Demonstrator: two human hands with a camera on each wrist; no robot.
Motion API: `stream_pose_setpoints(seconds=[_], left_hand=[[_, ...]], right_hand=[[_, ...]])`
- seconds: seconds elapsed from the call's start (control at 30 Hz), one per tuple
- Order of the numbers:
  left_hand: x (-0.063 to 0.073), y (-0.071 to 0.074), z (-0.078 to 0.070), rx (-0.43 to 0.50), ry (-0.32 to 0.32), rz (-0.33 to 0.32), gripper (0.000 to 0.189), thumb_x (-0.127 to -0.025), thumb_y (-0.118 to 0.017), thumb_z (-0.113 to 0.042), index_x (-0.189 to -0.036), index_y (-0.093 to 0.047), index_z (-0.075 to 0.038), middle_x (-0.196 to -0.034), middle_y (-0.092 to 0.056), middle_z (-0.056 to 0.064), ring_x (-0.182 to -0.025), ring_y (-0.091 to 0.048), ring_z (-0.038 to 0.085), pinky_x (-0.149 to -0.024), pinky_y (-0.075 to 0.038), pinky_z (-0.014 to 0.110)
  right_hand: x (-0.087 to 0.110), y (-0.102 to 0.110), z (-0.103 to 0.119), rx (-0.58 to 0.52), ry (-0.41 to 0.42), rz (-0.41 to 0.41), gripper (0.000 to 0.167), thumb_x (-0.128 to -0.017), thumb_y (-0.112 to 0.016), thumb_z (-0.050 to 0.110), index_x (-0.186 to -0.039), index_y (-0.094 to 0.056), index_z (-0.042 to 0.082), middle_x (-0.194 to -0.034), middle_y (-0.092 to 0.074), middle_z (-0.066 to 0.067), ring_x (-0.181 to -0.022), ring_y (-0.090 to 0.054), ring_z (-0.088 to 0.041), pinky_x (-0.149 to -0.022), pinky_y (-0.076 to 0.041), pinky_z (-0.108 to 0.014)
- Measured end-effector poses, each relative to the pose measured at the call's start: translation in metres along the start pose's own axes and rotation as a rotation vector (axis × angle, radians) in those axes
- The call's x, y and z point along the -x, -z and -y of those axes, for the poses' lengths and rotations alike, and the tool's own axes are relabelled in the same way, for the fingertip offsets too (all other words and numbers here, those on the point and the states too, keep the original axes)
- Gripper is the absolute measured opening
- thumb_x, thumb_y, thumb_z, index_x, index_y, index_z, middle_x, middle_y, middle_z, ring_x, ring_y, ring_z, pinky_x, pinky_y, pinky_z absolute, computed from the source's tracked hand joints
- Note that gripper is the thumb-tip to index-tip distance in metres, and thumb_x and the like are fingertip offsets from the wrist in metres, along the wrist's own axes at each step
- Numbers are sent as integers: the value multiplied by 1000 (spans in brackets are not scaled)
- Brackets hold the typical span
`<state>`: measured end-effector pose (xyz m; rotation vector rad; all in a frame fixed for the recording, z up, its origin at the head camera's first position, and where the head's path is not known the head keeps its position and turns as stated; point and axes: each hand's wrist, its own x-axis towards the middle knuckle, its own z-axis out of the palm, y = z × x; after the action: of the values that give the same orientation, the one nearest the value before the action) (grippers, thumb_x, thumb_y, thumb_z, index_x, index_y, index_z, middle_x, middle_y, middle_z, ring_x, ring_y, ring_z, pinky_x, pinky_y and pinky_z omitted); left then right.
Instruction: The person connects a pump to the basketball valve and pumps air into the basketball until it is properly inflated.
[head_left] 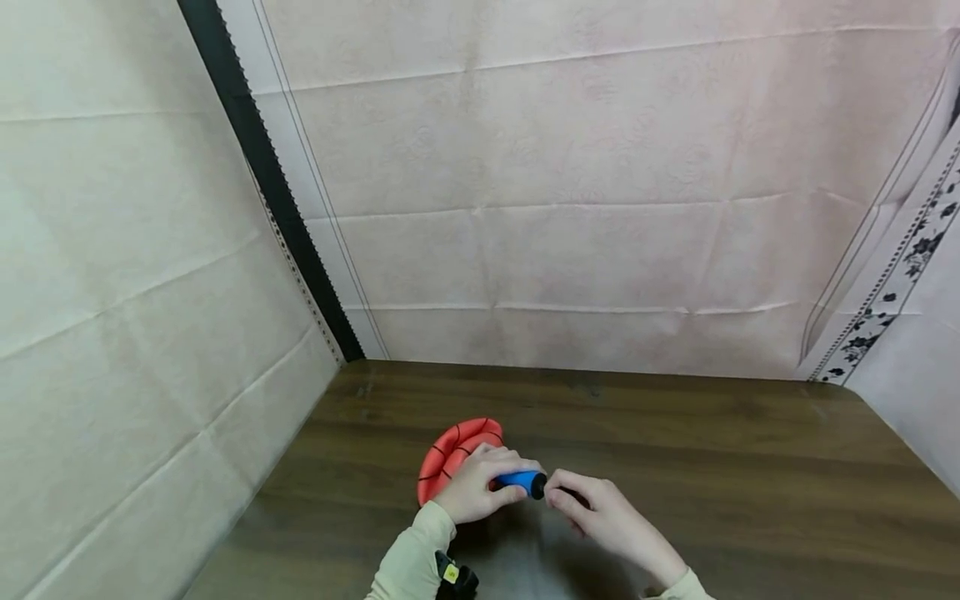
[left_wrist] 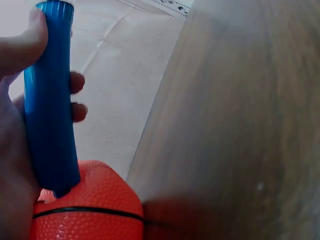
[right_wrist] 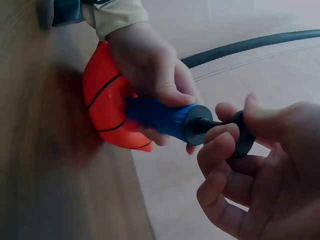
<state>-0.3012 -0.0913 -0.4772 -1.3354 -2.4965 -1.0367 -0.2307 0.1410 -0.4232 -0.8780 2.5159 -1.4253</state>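
A partly deflated red ball (head_left: pixel 450 458) with black lines, its side caved in, sits on the wooden table. My left hand (head_left: pixel 480 487) grips the blue barrel of a hand pump (left_wrist: pixel 52 110), thumb on one side and fingers round the other. The pump's lower end meets the ball's dented surface in the left wrist view; whether a needle is inserted is hidden. With thumb and fingers my right hand (right_wrist: pixel 250 175) holds the pump's black handle (right_wrist: pixel 243 135). A short length of black rod (right_wrist: pixel 212 123) shows between handle and barrel.
The dark wooden table (head_left: pixel 712 467) extends around the hands. Pale creased cloth (head_left: pixel 562 208) hangs behind it and along both sides, with a black strip (head_left: pixel 277 183) at the left corner. A wrist camera (head_left: pixel 457 579) sits on the left sleeve.
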Motion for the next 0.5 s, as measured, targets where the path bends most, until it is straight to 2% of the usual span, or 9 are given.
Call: stream_pose_setpoints(seconds=[0.1, 0.2, 0.33, 0.4, 0.5], left_hand=[[0, 0, 0, 33, -14, 8, 34, -98, -55, -32, -130, -60, -23, -107, -66, -6, -96, -57, 5, -97, -38, 35], [2, 1, 0, 90, 23, 13, 35, -98, -54, -32, -133, -57, -24, -116, -66, -3, -104, -57, 8, -101, -37, 38], [4, 4, 1, 121, 81, -1, 35, -99, -54, -32, -133, -57, -24, -121, -66, -2, -108, -57, 10, -101, -37, 40], [4, 5, 1, 122, 92, -7, 35, -99, -54, -32, -132, -58, -22, -120, -66, -2, -108, -56, 11, -101, -37, 40], [2, 5, -1, 113, 96, -12, 34, -99, -54, -32, -131, -58, -21, -119, -66, -2, -107, -56, 11, -100, -37, 40]], right_hand=[[5, 6, 6, 0, 2, 16, 18, -101, -50, 31, -94, -60, 19, -61, -44, 8, -51, -43, 2, -50, -41, -23], [14, 19, 16, -35, -13, 20, 18, -101, -49, 30, -95, -61, 18, -62, -43, 6, -52, -42, 1, -51, -43, -24], [27, 35, 29, -75, -18, -11, 18, -101, -50, 27, -92, -59, 15, -63, -44, 0, -53, -43, 2, -48, -43, -25], [28, 39, 32, -84, -18, -19, 18, -102, -50, 26, -91, -58, 14, -64, -44, -1, -54, -42, 2, -48, -43, -25], [22, 36, 29, -134, 9, 15, 19, -103, -47, 23, -92, -57, 11, -63, -41, -8, -52, -40, 0, -46, -41, -26]])
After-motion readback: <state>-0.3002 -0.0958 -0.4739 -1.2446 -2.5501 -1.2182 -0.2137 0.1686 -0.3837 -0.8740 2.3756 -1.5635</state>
